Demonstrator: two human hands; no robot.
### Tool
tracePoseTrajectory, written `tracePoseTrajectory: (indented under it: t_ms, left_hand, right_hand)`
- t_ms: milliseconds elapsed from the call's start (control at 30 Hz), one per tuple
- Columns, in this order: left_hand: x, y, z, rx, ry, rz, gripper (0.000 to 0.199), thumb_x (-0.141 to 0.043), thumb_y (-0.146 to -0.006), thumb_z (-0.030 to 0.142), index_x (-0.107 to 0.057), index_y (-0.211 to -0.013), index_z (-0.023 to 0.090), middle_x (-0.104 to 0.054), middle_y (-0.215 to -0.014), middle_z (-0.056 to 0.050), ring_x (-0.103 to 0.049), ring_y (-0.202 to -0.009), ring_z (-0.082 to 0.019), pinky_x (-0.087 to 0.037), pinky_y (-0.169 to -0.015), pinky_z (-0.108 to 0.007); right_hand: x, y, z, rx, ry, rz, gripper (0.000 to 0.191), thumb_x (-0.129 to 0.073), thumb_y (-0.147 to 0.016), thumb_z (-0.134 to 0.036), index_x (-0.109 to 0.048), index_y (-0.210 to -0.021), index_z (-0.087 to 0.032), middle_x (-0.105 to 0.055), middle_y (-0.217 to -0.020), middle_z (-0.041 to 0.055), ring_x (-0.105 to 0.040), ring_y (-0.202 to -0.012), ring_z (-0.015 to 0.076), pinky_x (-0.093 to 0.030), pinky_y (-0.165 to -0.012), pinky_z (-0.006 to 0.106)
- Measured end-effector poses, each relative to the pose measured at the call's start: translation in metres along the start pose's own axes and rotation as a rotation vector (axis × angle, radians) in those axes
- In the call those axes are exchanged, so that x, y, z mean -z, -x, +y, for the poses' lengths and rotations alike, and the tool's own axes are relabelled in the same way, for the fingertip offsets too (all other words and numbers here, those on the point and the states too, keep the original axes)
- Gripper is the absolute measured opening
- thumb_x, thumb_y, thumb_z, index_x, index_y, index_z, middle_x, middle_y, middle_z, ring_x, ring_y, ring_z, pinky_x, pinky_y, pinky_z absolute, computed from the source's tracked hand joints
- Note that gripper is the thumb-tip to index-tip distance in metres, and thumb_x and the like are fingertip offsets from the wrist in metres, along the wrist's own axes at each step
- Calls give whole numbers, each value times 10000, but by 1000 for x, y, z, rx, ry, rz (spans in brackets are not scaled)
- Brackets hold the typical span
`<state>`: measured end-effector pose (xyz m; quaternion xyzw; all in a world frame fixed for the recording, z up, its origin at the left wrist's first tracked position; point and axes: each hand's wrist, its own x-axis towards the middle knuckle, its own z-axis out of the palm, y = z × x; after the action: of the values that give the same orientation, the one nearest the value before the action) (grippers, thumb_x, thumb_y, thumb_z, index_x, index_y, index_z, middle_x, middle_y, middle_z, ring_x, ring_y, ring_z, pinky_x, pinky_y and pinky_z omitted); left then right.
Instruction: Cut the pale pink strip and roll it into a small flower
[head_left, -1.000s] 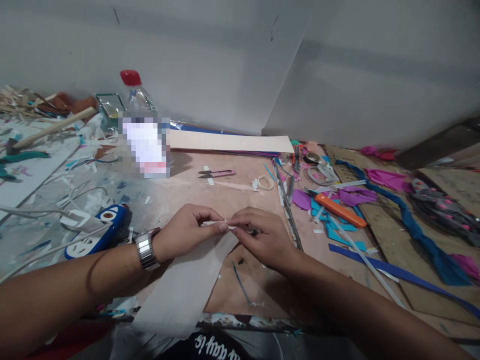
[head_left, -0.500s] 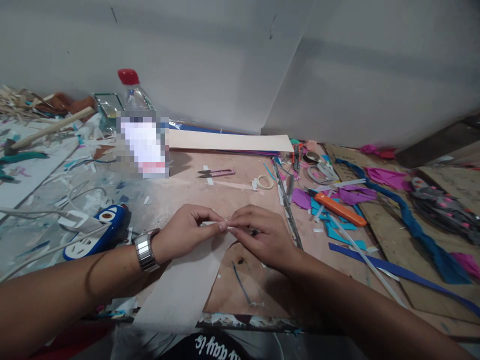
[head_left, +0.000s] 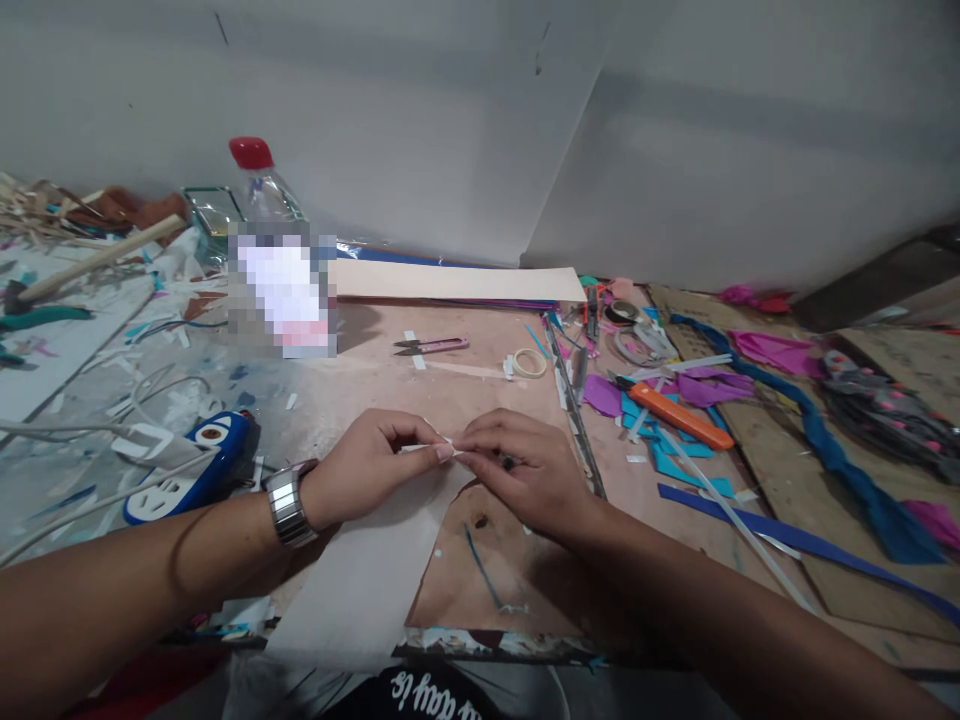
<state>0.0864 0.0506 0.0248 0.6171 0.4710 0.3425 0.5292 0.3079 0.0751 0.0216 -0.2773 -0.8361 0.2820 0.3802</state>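
Observation:
A long strip of white paper (head_left: 360,575) runs from the table's front edge up to my hands. My left hand (head_left: 382,460), with a metal-band watch at the wrist, pinches the strip's far end between thumb and forefinger. Against those fingertips, my right hand (head_left: 525,465) pinches the same paper end with its thumb and fingers. Only a small white bit of the end shows between the two hands; its exact fold is hidden. Beyond the hands lie a pair of thread snips (head_left: 431,346) and a roll of tape (head_left: 529,362).
A blue and white power strip (head_left: 191,470) with cables sits left, below a red-capped bottle (head_left: 262,195). On the right are an orange utility knife (head_left: 679,414), coloured scraps and a blue strip (head_left: 810,560). A long pale sheet (head_left: 457,281) lies along the wall.
Both hands stay in nearly the same place, still pinching the paper's end. The fingertips have shifted only slightly, and the view has moved a little.

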Motion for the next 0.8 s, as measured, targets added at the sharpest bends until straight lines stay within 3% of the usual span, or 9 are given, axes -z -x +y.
tracePoseTrajectory:
  t_ms: [800]
  left_hand:
    - [2,-3,1,56,47,-46,249,-721,-853,375,-751,-774,141,-723,-764,-23,-577,-713,-125,-431,-692,-241]
  right_hand:
    - [-2,-1,-2,-46,-40,-18,53,-684,-944,-208,-733,-956,-190,-715,-894,61,-663,-818,168,-521,-728,299]
